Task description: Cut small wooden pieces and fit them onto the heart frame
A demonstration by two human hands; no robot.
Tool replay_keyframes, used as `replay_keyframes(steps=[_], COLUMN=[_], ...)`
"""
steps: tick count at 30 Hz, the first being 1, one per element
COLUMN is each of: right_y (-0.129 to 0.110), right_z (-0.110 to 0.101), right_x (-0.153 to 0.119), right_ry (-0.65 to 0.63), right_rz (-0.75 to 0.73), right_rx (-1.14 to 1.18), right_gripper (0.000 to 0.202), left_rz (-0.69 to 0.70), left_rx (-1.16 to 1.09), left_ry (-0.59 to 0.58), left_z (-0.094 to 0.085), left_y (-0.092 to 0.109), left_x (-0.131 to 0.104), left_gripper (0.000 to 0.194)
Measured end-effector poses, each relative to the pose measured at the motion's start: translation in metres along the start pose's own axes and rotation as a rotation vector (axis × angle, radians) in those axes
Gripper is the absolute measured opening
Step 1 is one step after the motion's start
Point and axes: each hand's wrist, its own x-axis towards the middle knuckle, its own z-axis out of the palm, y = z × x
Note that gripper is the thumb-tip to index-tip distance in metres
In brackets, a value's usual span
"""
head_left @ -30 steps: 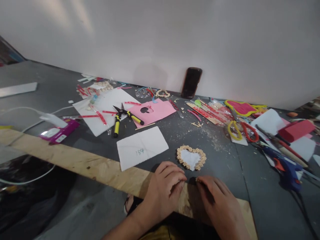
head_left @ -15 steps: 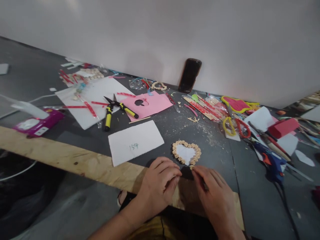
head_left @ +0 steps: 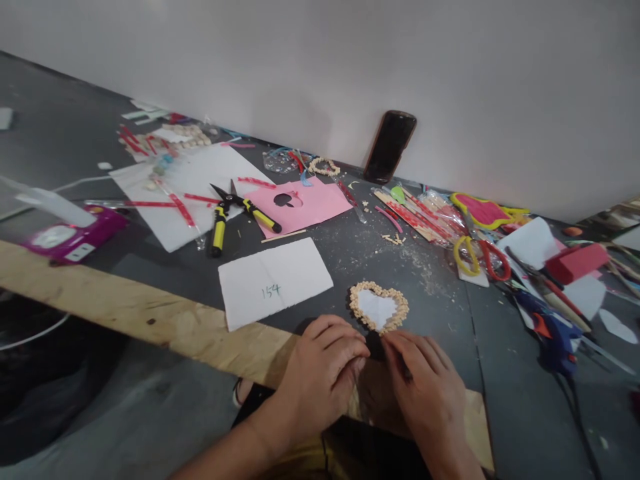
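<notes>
A heart-shaped ring of small wooden pieces lies on the dark table near its front edge, with white paper inside it. My right hand is just below the heart's tip, its thumb and forefinger pinched together; whatever is between them is too small to make out. To the left, my left hand is curled with fingertips and thumb together, and what it holds, if anything, is hidden. A small dark patch shows between the two hands. A white card marked 154 lies left of the heart.
Yellow-handled pliers lie by pink paper. A phone leans on the wall. Scissors, red paper and a blue glue gun are at the right. A purple power strip sits at the left.
The camera view has shifted slightly, moving the table items a little. My left thumb and fingers have drawn closer together. My right hand remains just below the heart.
</notes>
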Motion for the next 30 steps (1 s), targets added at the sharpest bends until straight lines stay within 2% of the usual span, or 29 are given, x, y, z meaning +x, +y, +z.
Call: replay_keyframes(steps=[18, 24, 30], right_y=[0.002, 0.002, 0.006], right_z=[0.005, -0.005, -0.018], right_x=[-0.001, -0.005, -0.015], right_ry=[0.039, 0.053, 0.010], right_rz=[0.011, 0.091, 0.176], right_rx=[0.016, 0.087, 0.120], right_gripper=[0.009, 0.011, 0.014], left_rz=[0.012, 0.049, 0.052], left_rx=[0.017, 0.036, 0.069], left_ry=[0.013, 0.041, 0.119], left_z=[-0.001, 0.000, 0.002], left_y=[0.002, 0.002, 0.000], left_x=[0.001, 0.004, -0.001], left_gripper=[0.015, 0.017, 0.013])
